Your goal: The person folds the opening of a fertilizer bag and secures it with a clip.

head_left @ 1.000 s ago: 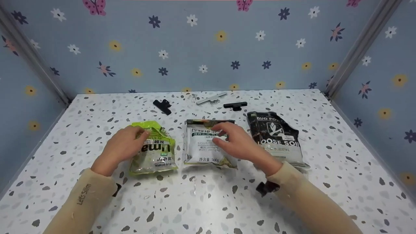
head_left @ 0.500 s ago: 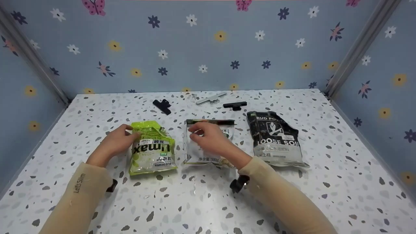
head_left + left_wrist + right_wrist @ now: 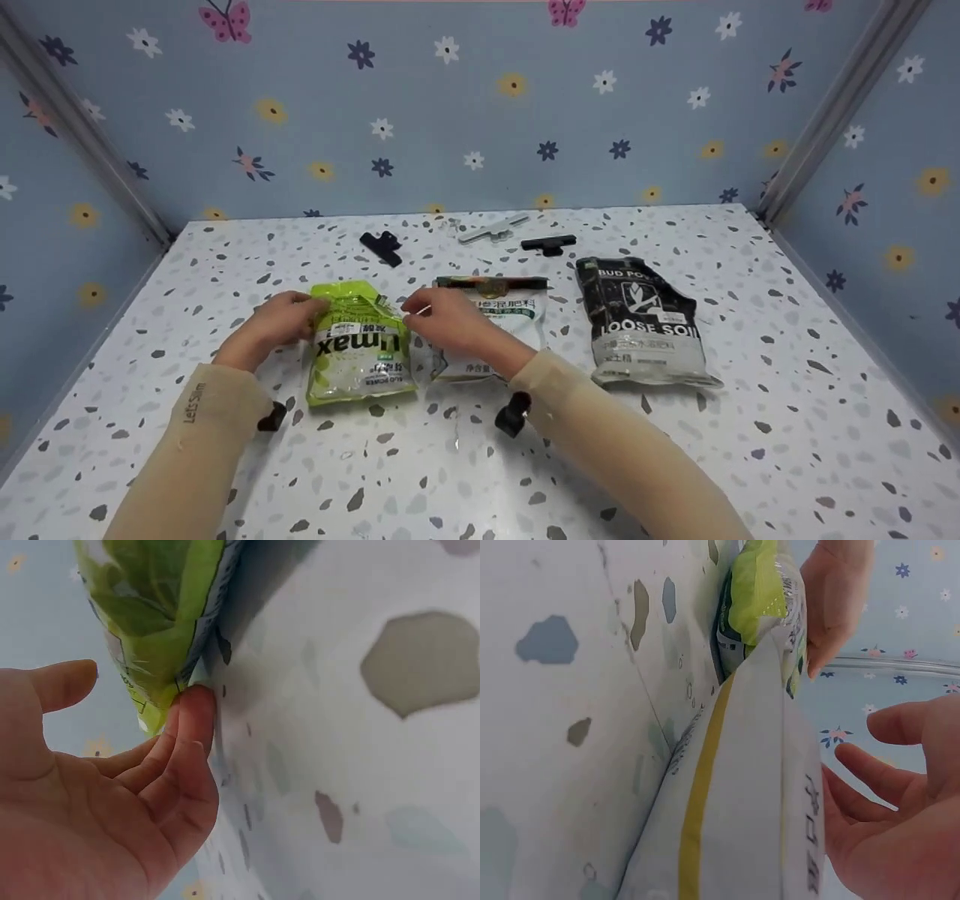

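Observation:
A green and clear plastic bag [image 3: 360, 367] printed "Umax" lies on the left of the speckled table. At its upper left edge is my left hand [image 3: 277, 322]. The left wrist view shows the fingertips [image 3: 196, 701] tucked against the lower edge of the green bag [image 3: 161, 607], the thumb standing apart from it. My right hand [image 3: 454, 322] hovers over a white fertilizer bag [image 3: 517, 301], fingers loosely bent beside the green bag's right edge. In the right wrist view nothing lies between the thumb and fingers of the right hand [image 3: 900, 802]. The right forearm partly covers the white bag.
A black and white "Loose Soil" bag [image 3: 645, 322] lies to the right. Behind the bags are a black clip [image 3: 381, 248], a grey clip [image 3: 493, 229] and another black clip [image 3: 549, 244]. Flowered panels [image 3: 480, 97] wall the table's back and sides.
My right hand has moved left across the white bag to the green bag's right edge. My left hand has drawn back from over the green bag to its left edge.

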### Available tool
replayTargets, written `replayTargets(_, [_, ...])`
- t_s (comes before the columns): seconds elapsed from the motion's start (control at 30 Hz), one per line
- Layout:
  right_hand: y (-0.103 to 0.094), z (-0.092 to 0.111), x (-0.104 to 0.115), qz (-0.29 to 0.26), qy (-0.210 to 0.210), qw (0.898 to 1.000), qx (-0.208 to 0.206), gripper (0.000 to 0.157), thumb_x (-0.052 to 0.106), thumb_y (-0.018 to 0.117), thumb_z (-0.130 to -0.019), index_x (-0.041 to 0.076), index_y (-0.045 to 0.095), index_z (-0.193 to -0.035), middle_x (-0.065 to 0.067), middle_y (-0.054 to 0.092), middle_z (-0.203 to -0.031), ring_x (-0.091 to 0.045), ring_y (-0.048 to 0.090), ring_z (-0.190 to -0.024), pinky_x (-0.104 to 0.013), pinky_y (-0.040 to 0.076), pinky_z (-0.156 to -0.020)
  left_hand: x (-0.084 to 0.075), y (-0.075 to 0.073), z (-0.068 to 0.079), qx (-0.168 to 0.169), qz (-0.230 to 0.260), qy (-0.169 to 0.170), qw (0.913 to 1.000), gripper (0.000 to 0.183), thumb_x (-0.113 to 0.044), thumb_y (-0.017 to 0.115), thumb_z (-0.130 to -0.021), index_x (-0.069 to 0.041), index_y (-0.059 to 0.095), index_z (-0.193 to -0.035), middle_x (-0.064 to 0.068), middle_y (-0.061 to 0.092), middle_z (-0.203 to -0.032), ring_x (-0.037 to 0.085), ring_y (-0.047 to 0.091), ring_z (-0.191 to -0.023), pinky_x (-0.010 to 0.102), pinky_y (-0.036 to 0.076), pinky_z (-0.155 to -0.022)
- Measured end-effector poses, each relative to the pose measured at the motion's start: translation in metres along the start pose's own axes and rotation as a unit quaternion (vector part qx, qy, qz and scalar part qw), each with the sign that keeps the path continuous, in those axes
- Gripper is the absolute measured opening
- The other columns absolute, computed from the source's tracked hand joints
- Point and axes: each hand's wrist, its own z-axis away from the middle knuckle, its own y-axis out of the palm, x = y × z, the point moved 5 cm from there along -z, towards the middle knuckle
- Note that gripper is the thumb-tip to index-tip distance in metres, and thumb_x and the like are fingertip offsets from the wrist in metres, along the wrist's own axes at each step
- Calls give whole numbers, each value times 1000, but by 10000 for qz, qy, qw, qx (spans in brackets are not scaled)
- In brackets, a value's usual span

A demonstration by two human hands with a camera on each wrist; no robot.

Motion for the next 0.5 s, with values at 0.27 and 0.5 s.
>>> replayTargets(0.27, [11,-10,-2,267,403,9981,376,47,27,57,-101,7,52,-143,-10,58,-139,-23,58,-121,-36,47,-99,5,1,-9,12,44,-187,9998,71,-49,42,-104,6,33,-148,15,56,-113,23,54,-97,35,45,-85])
replayTargets(0.5, [18,-11,-1,149,555,9971,508,53,29,58,-100,10,46,-148,-10,57,-138,-25,56,-122,-39,47,-100,5,2,-12,-157,487,-182,9985,67,-47,44,-104,6,36,-144,15,53,-120,21,53,-100,32,46,-85])
